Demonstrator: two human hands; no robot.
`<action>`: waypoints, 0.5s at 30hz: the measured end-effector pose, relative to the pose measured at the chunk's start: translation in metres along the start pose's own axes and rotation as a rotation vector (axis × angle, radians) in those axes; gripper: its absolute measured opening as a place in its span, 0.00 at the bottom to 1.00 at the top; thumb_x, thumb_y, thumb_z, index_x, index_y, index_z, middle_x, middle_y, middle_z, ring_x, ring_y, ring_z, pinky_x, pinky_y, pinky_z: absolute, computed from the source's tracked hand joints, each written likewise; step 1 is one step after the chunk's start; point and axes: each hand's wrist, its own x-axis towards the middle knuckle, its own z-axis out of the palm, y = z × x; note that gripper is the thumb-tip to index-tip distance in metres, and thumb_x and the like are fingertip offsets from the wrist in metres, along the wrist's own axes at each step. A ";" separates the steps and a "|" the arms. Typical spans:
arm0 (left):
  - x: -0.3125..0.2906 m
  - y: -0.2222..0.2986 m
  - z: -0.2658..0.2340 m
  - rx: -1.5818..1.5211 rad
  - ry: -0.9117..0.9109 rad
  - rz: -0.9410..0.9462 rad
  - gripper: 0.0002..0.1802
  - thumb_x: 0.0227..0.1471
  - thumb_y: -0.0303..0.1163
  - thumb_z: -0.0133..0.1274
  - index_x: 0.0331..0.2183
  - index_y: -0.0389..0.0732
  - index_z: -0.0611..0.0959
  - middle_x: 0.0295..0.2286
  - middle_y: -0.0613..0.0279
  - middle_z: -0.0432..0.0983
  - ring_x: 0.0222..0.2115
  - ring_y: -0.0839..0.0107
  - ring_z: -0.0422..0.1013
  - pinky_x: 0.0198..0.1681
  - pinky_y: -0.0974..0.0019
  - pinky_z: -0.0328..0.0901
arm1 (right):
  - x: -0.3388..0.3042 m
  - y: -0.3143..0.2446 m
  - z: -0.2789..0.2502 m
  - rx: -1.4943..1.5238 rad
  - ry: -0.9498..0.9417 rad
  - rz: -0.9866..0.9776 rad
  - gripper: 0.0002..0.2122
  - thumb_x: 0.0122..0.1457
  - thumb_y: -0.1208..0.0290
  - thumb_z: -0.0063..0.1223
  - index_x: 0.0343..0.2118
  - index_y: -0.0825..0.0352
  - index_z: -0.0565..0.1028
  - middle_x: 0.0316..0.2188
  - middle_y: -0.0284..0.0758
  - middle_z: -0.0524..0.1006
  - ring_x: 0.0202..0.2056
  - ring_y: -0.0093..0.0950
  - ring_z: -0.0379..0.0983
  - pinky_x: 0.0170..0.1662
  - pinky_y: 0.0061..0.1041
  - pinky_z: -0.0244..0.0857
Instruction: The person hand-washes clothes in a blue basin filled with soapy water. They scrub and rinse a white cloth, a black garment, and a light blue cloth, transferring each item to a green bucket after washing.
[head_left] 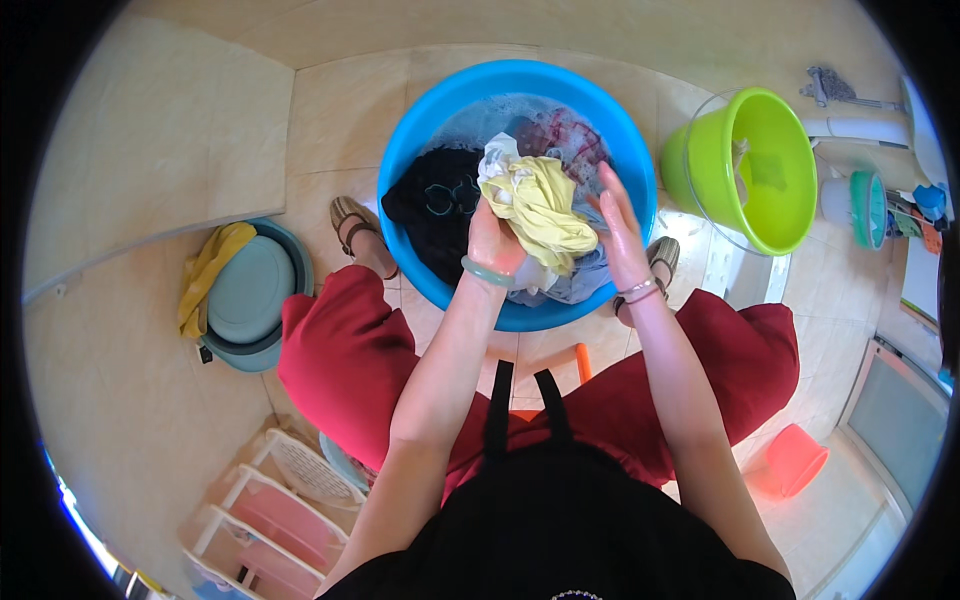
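Observation:
A bunched pale yellow garment (pixel 545 210) with white cloth (pixel 497 155) around it is above the wash in a blue basin (pixel 515 75). My left hand (pixel 494 243), with a green bangle at its wrist, cups the bundle from the left; its fingers are partly hidden under the cloth. On the right side of the bundle my right hand (pixel 624 235) is open, fingers stretched upward and palm facing the cloth. Black clothing (pixel 435 205), a reddish patterned cloth (pixel 565 135) and greyish-blue fabric (pixel 590 278) lie in the sudsy water (pixel 480 118).
A lime green bucket (pixel 680 175) with a wire handle stands right of the basin. Grey-blue basins (pixel 250 285) with a mustard cloth (pixel 212 280) are at left. A white rack (pixel 260 500) is at lower left, a coral pail (pixel 797 460) at lower right. My feet flank the basin.

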 end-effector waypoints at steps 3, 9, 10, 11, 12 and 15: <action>0.006 -0.006 0.003 -0.029 -0.041 0.022 0.24 0.59 0.33 0.34 0.55 0.37 0.66 0.54 0.55 0.64 0.55 0.58 0.60 0.60 0.55 0.53 | 0.009 0.029 0.016 0.571 -0.212 0.236 0.32 0.62 0.47 0.39 0.60 0.68 0.57 0.57 0.35 0.64 0.58 0.30 0.60 0.58 0.25 0.55; 0.008 -0.001 -0.007 0.223 0.041 0.240 0.29 0.52 0.23 0.40 0.56 0.50 0.61 0.52 0.58 0.64 0.54 0.57 0.61 0.58 0.54 0.55 | -0.007 0.031 0.022 0.350 -0.073 0.226 0.28 0.54 0.73 0.57 0.57 0.68 0.59 0.51 0.38 0.70 0.50 0.30 0.69 0.53 0.29 0.63; 0.005 -0.001 -0.009 0.288 0.151 0.202 0.30 0.51 0.23 0.41 0.56 0.50 0.61 0.53 0.57 0.63 0.54 0.56 0.61 0.58 0.53 0.55 | 0.001 0.018 0.019 0.273 0.053 0.269 0.29 0.48 0.84 0.56 0.55 0.69 0.61 0.48 0.39 0.70 0.48 0.29 0.70 0.49 0.26 0.65; 0.002 -0.001 -0.012 0.352 0.260 0.161 0.30 0.51 0.23 0.42 0.56 0.51 0.61 0.53 0.57 0.62 0.54 0.55 0.60 0.58 0.52 0.56 | 0.007 0.015 0.014 0.209 0.053 0.086 0.27 0.48 0.85 0.56 0.54 0.68 0.63 0.47 0.38 0.70 0.48 0.29 0.69 0.49 0.25 0.66; -0.001 -0.001 -0.006 0.414 0.362 0.120 0.31 0.50 0.23 0.42 0.56 0.51 0.60 0.54 0.57 0.61 0.54 0.53 0.60 0.57 0.52 0.56 | 0.011 0.007 0.014 0.143 0.052 -0.103 0.26 0.48 0.85 0.55 0.53 0.67 0.65 0.46 0.37 0.70 0.47 0.28 0.69 0.48 0.25 0.66; -0.007 -0.004 0.010 0.186 0.306 -0.131 0.33 0.54 0.48 0.50 0.57 0.49 0.59 0.52 0.56 0.62 0.50 0.55 0.63 0.53 0.49 0.59 | 0.016 -0.021 0.019 -0.650 0.046 -0.490 0.22 0.48 0.85 0.54 0.49 0.65 0.69 0.43 0.36 0.70 0.46 0.29 0.68 0.49 0.24 0.64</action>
